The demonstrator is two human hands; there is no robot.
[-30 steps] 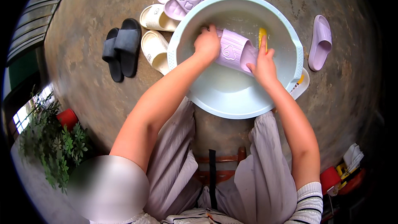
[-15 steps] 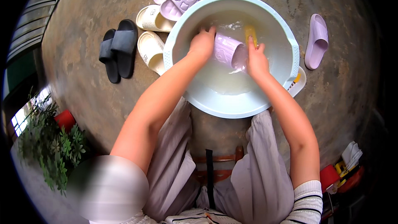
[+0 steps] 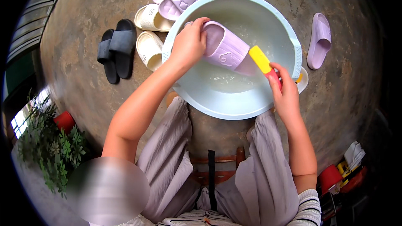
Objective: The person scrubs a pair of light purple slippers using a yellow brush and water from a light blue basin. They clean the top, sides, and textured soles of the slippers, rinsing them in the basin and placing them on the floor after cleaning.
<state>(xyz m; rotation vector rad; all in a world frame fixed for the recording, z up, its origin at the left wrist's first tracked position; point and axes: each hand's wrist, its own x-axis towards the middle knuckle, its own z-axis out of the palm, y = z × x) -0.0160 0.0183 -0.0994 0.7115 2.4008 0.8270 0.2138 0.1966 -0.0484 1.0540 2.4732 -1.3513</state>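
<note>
i see my left hand (image 3: 189,44) clamped on the heel of a lilac slipper (image 3: 228,50), held tilted over the pale blue basin (image 3: 293,44) at upper centre, my right hand (image 3: 286,94) gripping a yellow brush (image 3: 263,62) touching its lower right end

One head camera, looking down

It faces straight down from the person's head, near the basin (image 3: 293,46) on the floor (image 3: 83,92); the fisheye bends the edges.
</note>
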